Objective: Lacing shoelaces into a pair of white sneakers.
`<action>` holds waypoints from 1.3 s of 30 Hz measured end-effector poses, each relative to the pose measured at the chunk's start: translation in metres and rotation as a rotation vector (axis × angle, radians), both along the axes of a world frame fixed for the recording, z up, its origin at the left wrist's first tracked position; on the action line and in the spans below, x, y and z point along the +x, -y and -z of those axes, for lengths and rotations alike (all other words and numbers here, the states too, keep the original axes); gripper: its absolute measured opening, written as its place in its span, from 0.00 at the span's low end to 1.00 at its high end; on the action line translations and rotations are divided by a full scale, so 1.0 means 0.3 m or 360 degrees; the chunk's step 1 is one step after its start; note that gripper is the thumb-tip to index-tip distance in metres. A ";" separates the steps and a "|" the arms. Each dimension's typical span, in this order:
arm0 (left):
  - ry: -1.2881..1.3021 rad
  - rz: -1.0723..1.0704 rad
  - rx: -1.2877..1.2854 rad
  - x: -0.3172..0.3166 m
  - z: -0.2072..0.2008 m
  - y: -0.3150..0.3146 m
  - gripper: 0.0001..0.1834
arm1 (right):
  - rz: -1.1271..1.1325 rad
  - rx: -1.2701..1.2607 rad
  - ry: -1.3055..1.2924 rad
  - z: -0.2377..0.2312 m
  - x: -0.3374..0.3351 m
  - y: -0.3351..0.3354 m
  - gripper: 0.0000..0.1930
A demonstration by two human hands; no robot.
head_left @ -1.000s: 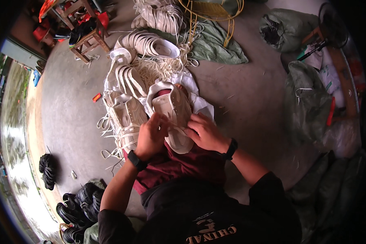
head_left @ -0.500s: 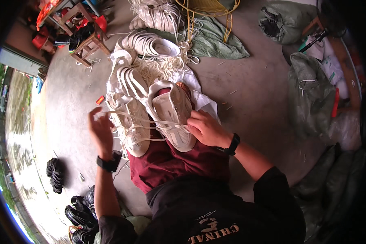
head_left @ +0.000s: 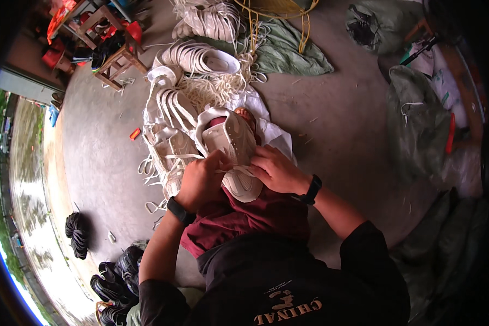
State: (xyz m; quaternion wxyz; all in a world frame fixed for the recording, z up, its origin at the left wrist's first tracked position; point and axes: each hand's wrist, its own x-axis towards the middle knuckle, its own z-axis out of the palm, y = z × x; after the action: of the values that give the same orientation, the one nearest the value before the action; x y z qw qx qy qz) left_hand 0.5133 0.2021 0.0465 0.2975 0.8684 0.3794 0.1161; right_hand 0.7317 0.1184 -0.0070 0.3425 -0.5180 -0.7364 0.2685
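A pale cream sneaker (head_left: 242,186) rests across my maroon-trousered lap, its toe toward me. My left hand (head_left: 199,178) lies over its left side, thumb and fingers pinched on a cream shoelace (head_left: 233,167) above the toe. At the right edge of the same shoe, my right hand (head_left: 277,169) has its fingers closed on the lace, the tips partly hidden. A matching sneaker (head_left: 169,143) lies just to the left, its toe partly covered by my left hand and loose lace loops hanging beside it.
Beyond the shoes lie stacked cream shoe uppers (head_left: 195,58) and a heap of laces (head_left: 214,89). A wooden chair (head_left: 117,57) stands far left, a yellow-framed stool (head_left: 304,35) far centre. Green sacks (head_left: 415,119) line the right; black bundles (head_left: 114,280) lie near left.
My left hand has come from the far left of the shoes, where it held the lace stretched out, to the right-hand shoe's lacing. My right hand has stayed at that shoe's edge.
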 end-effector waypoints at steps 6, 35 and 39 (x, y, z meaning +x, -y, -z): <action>0.0256 -0.0293 0.0126 -0.087 0.002 -0.089 0.05 | -0.0038 0.0036 -0.0043 0.022 0.054 0.002 0.05; 0.0075 -0.0270 0.0101 0.062 0.002 -0.053 0.13 | -0.0025 -0.0013 -0.0182 0.072 0.161 0.022 0.07; 0.0273 -0.0680 0.0349 -0.053 -0.025 -0.151 0.11 | -0.0080 -0.0080 -0.0162 0.065 0.184 0.021 0.09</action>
State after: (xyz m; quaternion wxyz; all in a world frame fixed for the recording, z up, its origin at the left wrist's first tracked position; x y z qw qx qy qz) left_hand 0.4974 0.2475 0.0541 0.2012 0.7826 0.5128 0.2900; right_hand 0.7867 0.1119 -0.0265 0.3594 -0.4935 -0.7238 0.3216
